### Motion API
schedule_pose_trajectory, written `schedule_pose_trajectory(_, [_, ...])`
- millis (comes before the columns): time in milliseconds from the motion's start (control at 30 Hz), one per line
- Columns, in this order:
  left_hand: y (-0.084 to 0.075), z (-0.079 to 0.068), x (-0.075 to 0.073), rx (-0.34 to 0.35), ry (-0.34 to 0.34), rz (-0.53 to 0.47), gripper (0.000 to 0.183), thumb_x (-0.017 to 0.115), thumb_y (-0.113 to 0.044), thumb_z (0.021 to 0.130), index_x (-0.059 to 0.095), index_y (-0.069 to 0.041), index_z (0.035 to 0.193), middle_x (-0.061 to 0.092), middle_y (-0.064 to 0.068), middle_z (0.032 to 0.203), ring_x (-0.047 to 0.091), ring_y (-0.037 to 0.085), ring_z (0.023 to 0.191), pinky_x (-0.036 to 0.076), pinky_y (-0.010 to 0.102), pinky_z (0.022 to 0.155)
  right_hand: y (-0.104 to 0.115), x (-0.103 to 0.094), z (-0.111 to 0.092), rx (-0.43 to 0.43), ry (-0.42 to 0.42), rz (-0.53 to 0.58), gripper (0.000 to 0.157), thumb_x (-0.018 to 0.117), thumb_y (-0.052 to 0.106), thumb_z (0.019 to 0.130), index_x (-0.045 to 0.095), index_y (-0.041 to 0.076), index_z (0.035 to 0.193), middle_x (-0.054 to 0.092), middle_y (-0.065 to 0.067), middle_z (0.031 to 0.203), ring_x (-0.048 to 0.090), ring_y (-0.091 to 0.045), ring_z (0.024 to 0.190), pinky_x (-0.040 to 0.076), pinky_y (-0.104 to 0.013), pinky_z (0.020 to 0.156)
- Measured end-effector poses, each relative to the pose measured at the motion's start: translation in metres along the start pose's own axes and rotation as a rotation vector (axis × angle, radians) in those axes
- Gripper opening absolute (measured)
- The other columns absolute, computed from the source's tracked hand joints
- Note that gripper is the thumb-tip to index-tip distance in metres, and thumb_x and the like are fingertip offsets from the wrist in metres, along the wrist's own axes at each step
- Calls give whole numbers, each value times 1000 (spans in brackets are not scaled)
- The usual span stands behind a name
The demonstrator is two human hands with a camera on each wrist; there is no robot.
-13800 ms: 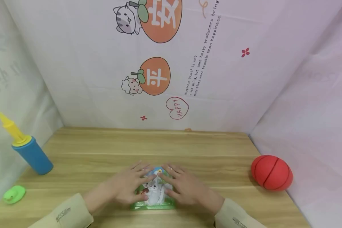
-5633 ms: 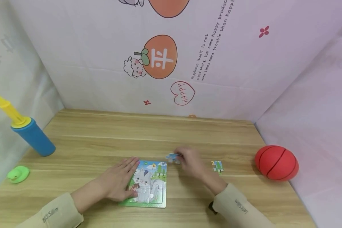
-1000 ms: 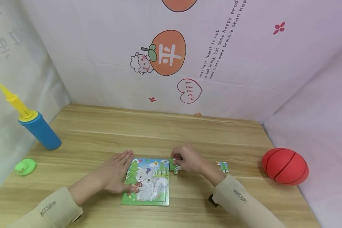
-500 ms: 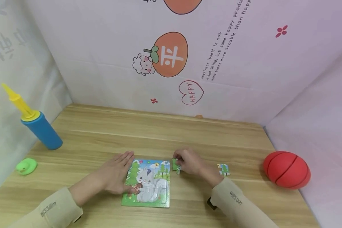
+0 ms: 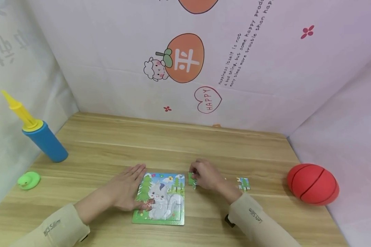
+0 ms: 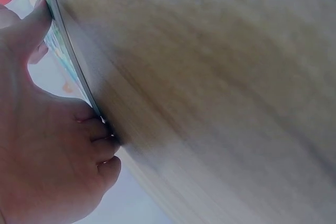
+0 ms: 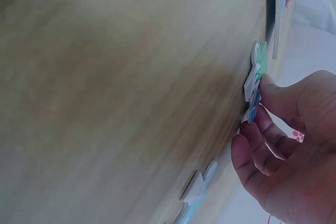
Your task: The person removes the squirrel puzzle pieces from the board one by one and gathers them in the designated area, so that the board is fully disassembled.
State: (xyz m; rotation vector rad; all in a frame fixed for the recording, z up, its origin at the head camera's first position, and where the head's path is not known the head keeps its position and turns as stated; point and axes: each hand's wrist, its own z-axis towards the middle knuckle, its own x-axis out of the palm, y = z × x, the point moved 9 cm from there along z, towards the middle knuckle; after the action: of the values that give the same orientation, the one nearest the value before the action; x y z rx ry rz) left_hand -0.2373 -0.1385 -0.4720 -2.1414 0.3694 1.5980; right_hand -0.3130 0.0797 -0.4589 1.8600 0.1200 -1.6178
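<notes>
I see the right hand (image 5: 205, 175) pinching a jigsaw piece (image 5: 190, 178), left hand (image 5: 125, 190) straight-fingered, squirrel puzzle (image 5: 164, 199) under its thumb.

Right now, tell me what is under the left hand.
The left hand covers part of the left edge of the puzzle board, its thumb overlapping the face. Wooden table shows around them. Whatever lies directly beneath the hand is hidden.
</notes>
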Motion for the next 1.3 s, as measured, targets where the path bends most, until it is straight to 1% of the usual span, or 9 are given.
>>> schedule_pose_trajectory(333, [-4,0,-5,3,-6,13,126,62,-83,81,28,11,158,23,29,170,25,45,160,25,56,133,3,-2,-6,0,-16,-105,6,75,7,94,73,12,97,66,-1,96,60,-13,89,59,-33,80])
schedule_pose_trajectory(533, [-7,-2,-9,-20,7,27,125,65,-80,81,29,11,158,24,29,170,25,45,160,25,56,133,14,-4,-7,-44,-98,-181,13,79,3,89,74,13,96,67,-1,94,62,-14,87,60,-31,72])
schedule_pose_trajectory(700, [-19,-4,-16,-14,13,113,115,67,-72,85,30,9,159,22,27,171,23,43,161,23,54,134,28,-6,-11,-85,-190,-273,25,78,-4,82,75,12,101,68,-1,96,65,-16,89,59,-29,70])
schedule_pose_trajectory(867, [-36,-7,-18,52,-13,225,102,65,-64,92,34,6,159,25,24,171,26,39,161,26,51,134,59,-4,-26,-198,-278,-288,20,73,1,87,76,11,104,73,-1,96,67,-17,89,60,-31,78])
schedule_pose_trajectory(933, [-43,-8,-18,83,-36,247,97,66,-60,93,35,5,158,27,24,170,28,38,160,28,50,133,74,2,-34,-249,-242,-288,17,72,14,93,76,10,109,75,-3,101,68,-18,93,61,-32,84])
schedule_pose_trajectory(1000, [-50,-10,-18,123,-66,261,91,68,-54,93,38,4,157,31,23,169,31,37,159,30,49,132,84,11,-41,-263,-156,-309,29,71,29,97,74,9,118,75,-3,109,68,-18,101,61,-33,91])
schedule_pose_trajectory(1100, [-59,-13,-17,182,-107,271,80,68,-44,96,42,2,156,37,21,167,36,35,158,33,49,131,91,23,-49,-255,-25,-346,52,71,48,96,70,8,129,71,-3,119,62,-17,109,58,-33,97])
schedule_pose_trajectory(1200, [-67,-17,-14,234,-124,250,71,66,-36,100,42,1,156,39,19,167,38,33,157,35,49,129,92,30,-54,-243,50,-376,64,73,56,92,67,9,134,67,-1,121,56,-15,110,56,-30,98])
schedule_pose_trajectory(1300, [-71,-22,-11,264,-111,188,74,66,-38,100,40,0,158,38,17,168,38,33,157,36,52,128,93,32,-56,-246,63,-392,66,77,56,88,67,10,135,65,0,120,55,-15,111,55,-31,103])
